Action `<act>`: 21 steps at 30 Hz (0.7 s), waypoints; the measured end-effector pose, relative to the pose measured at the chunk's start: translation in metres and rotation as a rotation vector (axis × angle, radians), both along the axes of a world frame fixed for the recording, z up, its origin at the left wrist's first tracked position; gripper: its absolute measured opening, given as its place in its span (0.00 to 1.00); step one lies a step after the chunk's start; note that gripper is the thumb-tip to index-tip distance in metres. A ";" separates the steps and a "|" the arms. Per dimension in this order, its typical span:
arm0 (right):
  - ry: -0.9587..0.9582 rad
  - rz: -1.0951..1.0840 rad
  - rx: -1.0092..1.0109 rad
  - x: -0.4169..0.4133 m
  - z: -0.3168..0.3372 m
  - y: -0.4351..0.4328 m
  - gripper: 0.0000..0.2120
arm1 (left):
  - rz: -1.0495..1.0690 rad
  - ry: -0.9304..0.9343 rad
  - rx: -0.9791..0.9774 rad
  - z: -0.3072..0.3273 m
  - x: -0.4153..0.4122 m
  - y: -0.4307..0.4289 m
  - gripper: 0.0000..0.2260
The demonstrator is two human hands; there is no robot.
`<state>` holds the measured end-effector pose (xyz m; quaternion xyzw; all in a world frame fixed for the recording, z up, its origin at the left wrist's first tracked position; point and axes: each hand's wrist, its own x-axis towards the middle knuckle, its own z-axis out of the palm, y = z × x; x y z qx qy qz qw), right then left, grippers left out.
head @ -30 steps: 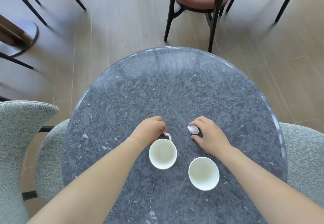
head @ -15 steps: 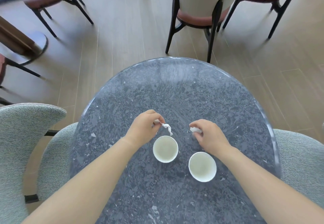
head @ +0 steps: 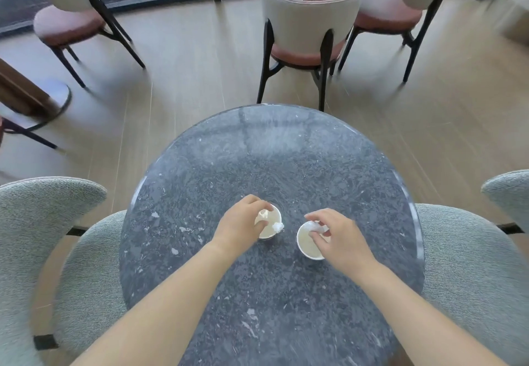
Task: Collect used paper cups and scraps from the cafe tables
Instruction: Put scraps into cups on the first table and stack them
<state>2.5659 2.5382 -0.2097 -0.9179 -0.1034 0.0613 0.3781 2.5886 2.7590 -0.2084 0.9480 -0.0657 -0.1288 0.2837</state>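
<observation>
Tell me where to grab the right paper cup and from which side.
Grip the right cup round its wall just under the rim, coming from its right. It stands upright, mouth open, and the left cup stands close on its other side. The right hand pinches a scrap over its mouth, so probably drop that first.

Bare left hand (head: pixel 239 224), bare right hand (head: pixel 342 241), forearms uncovered

On the round grey table (head: pixel 272 171), a white scrap (head: pixel 277 226) is pinched by the left hand (head: pixel 239 226) over the left paper cup (head: pixel 270 229); a second scrap (head: pixel 316 226) is pinched by the right hand (head: pixel 340 236) above the right paper cup (head: pixel 307 246).
</observation>
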 end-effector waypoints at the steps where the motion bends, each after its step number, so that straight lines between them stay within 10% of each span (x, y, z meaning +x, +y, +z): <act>1: 0.003 -0.007 0.000 -0.004 0.001 -0.001 0.12 | -0.005 0.003 0.005 0.000 -0.002 0.000 0.11; 21: 0.046 -0.005 -0.076 -0.040 0.008 -0.012 0.14 | -0.062 0.009 0.133 -0.009 -0.013 -0.017 0.06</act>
